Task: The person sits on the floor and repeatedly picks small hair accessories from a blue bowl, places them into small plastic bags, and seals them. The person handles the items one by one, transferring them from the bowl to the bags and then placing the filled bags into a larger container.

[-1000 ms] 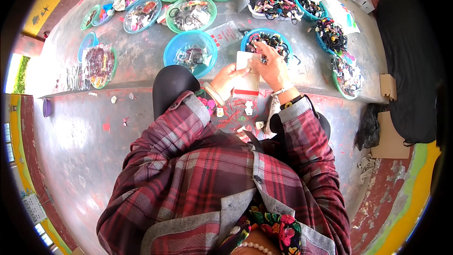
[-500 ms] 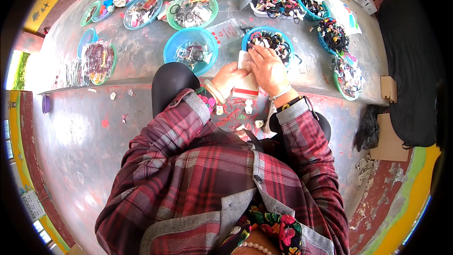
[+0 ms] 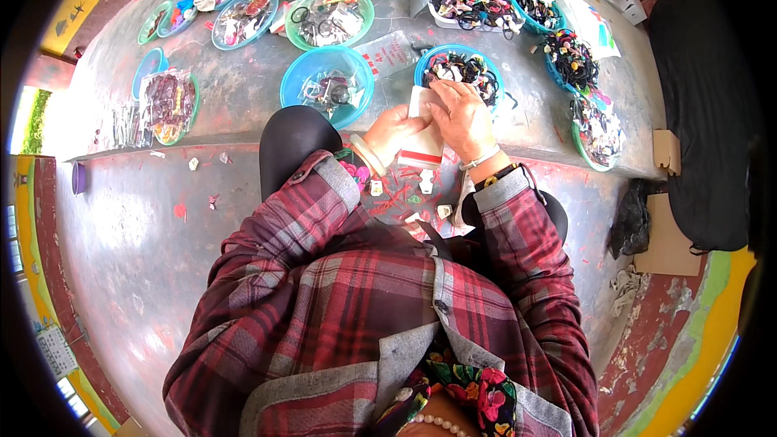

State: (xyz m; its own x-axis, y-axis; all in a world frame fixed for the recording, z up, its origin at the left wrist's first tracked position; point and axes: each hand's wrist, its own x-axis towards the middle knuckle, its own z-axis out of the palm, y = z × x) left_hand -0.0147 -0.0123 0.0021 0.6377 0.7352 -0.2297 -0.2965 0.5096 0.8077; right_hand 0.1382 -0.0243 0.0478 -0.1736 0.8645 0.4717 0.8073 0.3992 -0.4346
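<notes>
I'm holding a white card (image 3: 422,137) with a red band near its lower edge, in front of me just short of the concrete ledge (image 3: 243,105). This card is looking unfinished to me, since both hands are busy on it; the part that's showing is carrying nothing fastened, but my fingers are hiding the upper right. My left hand (image 3: 387,131) is nearly closed, pinching the card's left side with the thumb on its face. My right hand (image 3: 468,123) is half curled over the upper right — whether it's gripping anything small underneath, I'm not able to tell. Beyond it, loose hair ties (image 3: 481,74) are filling a blue bowl (image 3: 501,85). Clear bags (image 3: 333,93) are lying in the wide bowl (image 3: 294,91) to the left — how many pieces are done or waiting isn't showing. Red scraps (image 3: 396,193) are littering the floor (image 3: 162,275).
</notes>
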